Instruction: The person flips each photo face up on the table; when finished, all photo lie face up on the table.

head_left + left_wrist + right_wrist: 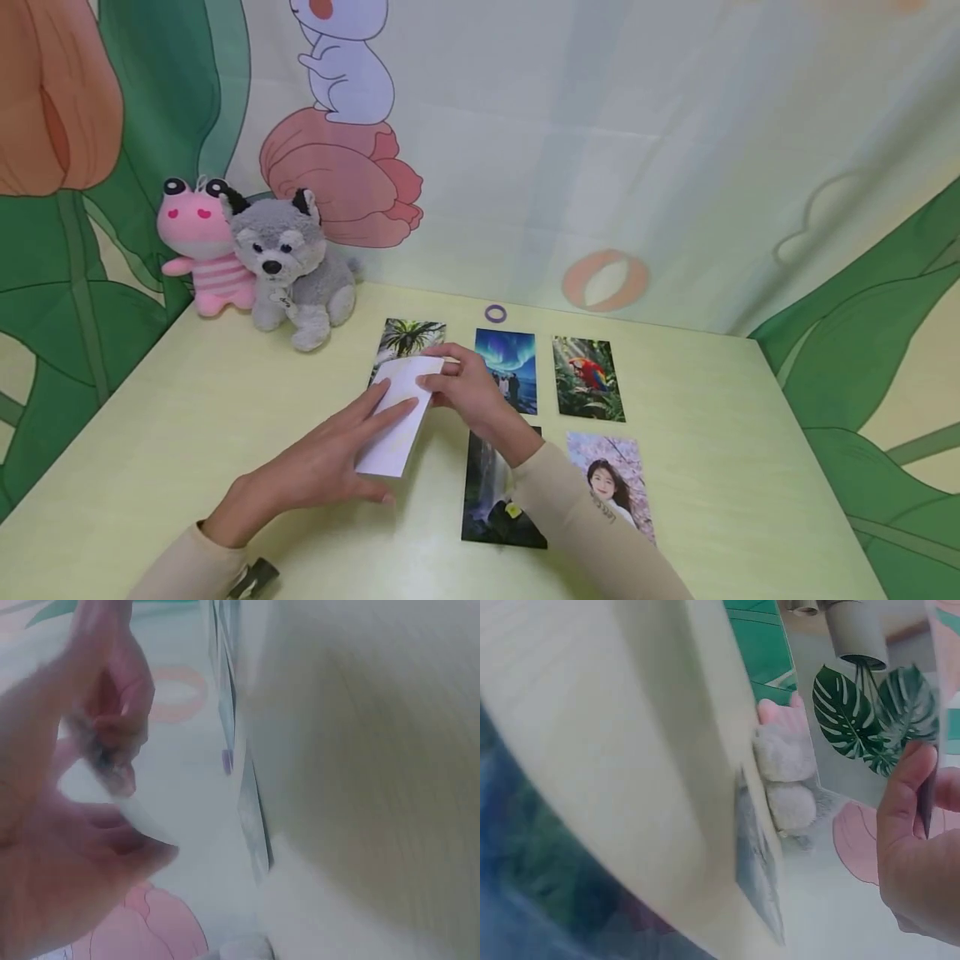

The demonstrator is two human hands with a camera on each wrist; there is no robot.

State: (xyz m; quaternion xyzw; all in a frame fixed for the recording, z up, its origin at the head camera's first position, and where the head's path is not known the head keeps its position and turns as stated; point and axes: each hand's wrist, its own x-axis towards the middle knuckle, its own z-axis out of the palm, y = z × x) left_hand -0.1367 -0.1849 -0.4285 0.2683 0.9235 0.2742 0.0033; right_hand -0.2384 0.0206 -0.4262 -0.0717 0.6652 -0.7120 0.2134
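A photo card is raised off the table, its white back showing in the head view. Its picture side, with monstera leaves and a pale vase, shows in the right wrist view. My right hand pinches the card near its far right corner. On the white back rest the extended fingers of my left hand, the thumb standing apart below the near edge. Partly behind the card lies a palm photo. Under my right forearm, a dark waterfall photo is partly covered.
An aurora photo and a parrot photo lie in the far row. Nearer is a portrait photo. A purple ring lies by the backdrop. A plush husky and a pink plush frog sit far left.
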